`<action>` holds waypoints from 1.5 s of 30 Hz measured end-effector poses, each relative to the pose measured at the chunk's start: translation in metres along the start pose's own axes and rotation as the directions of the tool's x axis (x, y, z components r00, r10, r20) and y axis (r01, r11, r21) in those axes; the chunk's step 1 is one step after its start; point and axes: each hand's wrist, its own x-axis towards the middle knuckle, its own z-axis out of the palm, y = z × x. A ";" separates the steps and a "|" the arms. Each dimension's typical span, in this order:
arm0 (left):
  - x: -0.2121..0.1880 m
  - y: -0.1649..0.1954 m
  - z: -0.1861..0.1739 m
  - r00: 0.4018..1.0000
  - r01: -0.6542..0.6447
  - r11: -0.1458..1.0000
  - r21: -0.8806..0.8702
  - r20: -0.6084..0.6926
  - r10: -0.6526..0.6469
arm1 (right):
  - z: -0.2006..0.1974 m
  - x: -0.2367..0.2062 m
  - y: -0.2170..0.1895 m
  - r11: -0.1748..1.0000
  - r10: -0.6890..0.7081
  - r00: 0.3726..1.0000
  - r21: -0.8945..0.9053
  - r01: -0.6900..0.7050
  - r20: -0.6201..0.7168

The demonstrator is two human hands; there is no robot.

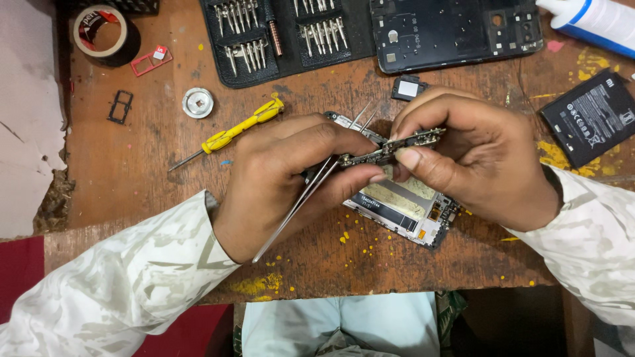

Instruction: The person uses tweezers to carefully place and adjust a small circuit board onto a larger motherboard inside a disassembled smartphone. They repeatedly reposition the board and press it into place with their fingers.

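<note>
Circuit board (390, 151), thin and studded, pinched between both hands beside steel tweezers (311, 188).

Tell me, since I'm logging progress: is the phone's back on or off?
Off: the back cover lies apart, and the phone shows its insides.

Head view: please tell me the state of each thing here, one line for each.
Phone body: opened, lying on the table.
Circuit board: lifted out, pinched by both hands.
Tweezers: in left hand.
Right hand: gripping the board.
Back cover: removed.
Battery: taken out.
Bit case: open.
Yellow screwdriver: lying unused.
</note>
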 end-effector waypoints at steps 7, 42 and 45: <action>0.003 0.000 0.004 0.993 0.120 0.989 -0.084 -0.007 -0.121 | -0.001 0.001 0.003 0.997 0.049 0.999 0.055 -0.050 0.016; 0.011 -0.007 -0.012 0.845 0.496 0.643 -0.583 0.155 -0.511 | -0.010 0.012 -0.003 0.829 -0.273 0.961 -0.498 0.254 0.037; 0.012 -0.008 -0.014 0.892 0.419 0.647 -0.637 0.156 -0.423 | -0.011 0.007 -0.003 0.842 -0.268 0.963 -0.480 0.246 0.025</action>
